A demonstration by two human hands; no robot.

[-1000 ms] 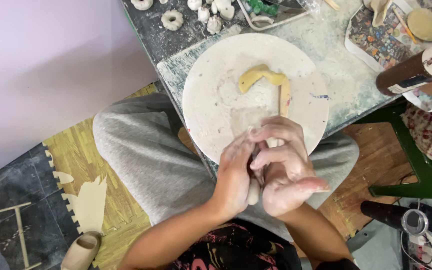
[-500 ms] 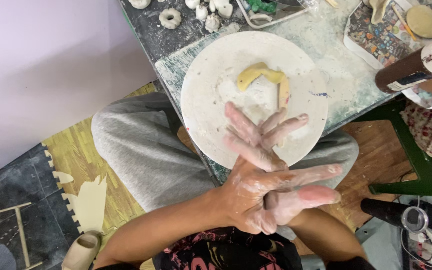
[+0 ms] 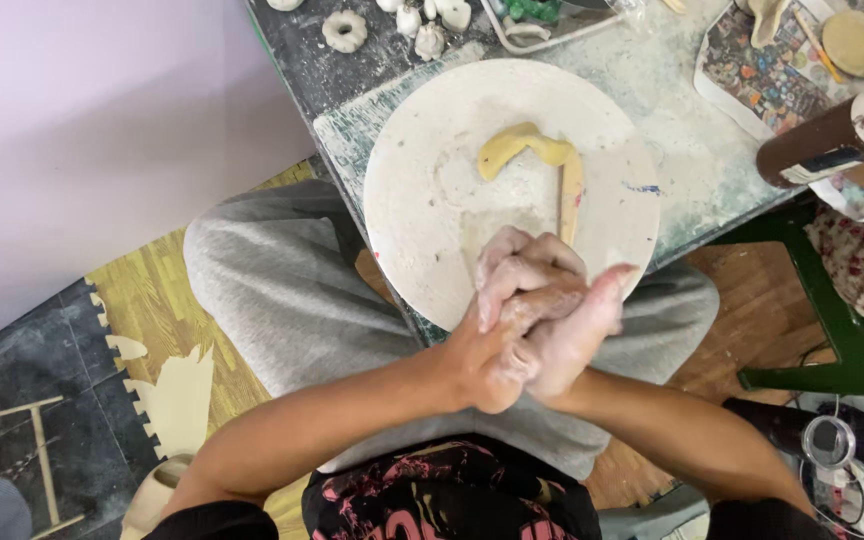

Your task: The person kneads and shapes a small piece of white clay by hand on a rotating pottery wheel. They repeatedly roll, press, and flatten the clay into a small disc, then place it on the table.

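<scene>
The big dark work table (image 3: 652,70) filled the top of the view, with the round white board (image 3: 422,200) sitting at its near edge over the lap in grey trousers. On the board lay a curved yellowish clay strip (image 3: 517,148) touching a wooden modelling stick (image 3: 571,200). Further back were small white clay pieces, one ring-shaped (image 3: 344,30), and off to the right a brown rolling pin (image 3: 827,135).

Both hands were over the board's near rim, pressed together: left hand (image 3: 507,290) wrapped on top, right hand (image 3: 577,335) underneath, a small clay lump (image 3: 542,300) squeezed between the palms, only a sliver of it showing.

To do this rolling well, I reckoned even pressure and keeping it over the board mattered most, so bits drop there and not on the lap.

Compared with half a second earlier, the difference was clear: back then the fingers were fanned out flat and straight, palm against palm; here they'd curled and closed around the clay. Board, strip and stick hadn't budged.
</scene>
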